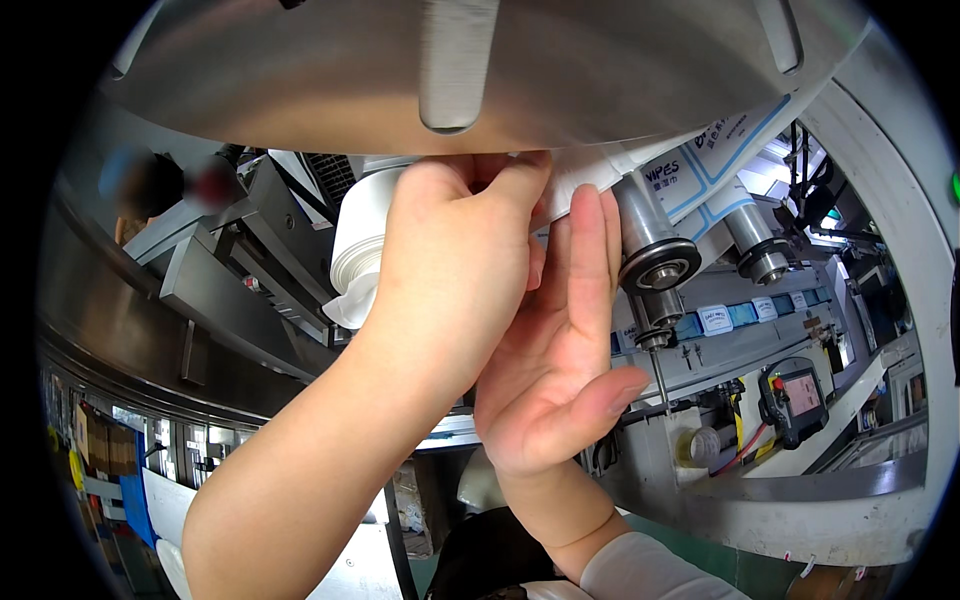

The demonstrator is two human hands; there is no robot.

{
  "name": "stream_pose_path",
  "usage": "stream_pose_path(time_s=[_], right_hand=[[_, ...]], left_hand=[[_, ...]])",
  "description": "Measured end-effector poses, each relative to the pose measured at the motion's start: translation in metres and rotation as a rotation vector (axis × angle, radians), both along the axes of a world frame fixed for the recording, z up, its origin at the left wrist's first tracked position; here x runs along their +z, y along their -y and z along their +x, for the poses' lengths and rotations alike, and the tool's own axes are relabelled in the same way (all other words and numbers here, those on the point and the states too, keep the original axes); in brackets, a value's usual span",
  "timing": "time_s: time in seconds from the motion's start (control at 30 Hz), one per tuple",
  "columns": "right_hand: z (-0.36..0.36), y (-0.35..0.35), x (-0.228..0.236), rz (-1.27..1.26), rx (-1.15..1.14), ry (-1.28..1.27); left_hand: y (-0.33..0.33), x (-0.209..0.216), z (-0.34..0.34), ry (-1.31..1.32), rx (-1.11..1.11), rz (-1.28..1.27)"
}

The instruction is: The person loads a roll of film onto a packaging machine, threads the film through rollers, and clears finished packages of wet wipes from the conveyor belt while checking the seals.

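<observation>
Just below the rim of a large slotted metal disc (300, 80), my left hand (445, 245) is closed, its thumb and bent fingers pressed together. What sits between its fingertips is hidden by the hand and the disc. Beside it, palm turned toward me, my right hand (550, 350) is open, with its fingers stretched up and the thumb out. Its fingertips reach the edge of a white printed film (690, 175) with blue lines, which runs in from the right over metal rollers (650, 240). A roll of white material (358, 235) shows left of my left hand.
A second roller (755, 240) protrudes at the right. Farther down hang a control panel (800, 395) with a screen and a roll of tape (700, 445). Steel machine housings (240, 290) stand on the left. The disc overhangs both hands.
</observation>
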State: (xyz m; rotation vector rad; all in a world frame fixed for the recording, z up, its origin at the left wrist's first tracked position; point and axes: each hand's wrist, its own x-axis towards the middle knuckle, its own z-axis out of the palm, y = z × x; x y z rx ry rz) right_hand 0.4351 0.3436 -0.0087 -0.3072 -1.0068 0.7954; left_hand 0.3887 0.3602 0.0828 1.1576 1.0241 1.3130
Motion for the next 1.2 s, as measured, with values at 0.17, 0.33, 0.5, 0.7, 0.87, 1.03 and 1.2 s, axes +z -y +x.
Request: stream_pose_path(time_s=[0.17, 0.33, 0.5, 0.7, 0.87, 1.03, 1.2], right_hand=[[0.002, 0.0, 0.001, 0.001, 0.001, -0.002], [0.003, 0.002, 0.004, -0.03, -0.022, 0.029], [0.004, 0.001, 0.004, -0.006, -0.009, 0.049], [0.009, -0.006, -0.002, 0.156, 0.159, -0.057], [0.006, -0.002, 0.002, 0.048, 0.108, -0.035], [0.002, -0.011, -0.008, 0.109, 0.079, -0.076], [0.005, -0.007, -0.006, 0.053, 0.106, -0.054]], left_hand=[[0.0, 0.0, 0.001, -0.008, -0.007, 0.013], [0.0, 0.001, 0.002, -0.023, 0.004, -0.002], [0.0, 0.001, 0.0, -0.053, 0.015, 0.012], [-0.002, -0.001, 0.003, -0.135, 0.041, 0.013], [-0.001, 0.001, 0.007, -0.167, 0.096, -0.04], [-0.006, -0.011, 0.008, -0.232, 0.216, 0.07], [0.008, -0.014, 0.021, -0.159, 0.24, 0.246]])
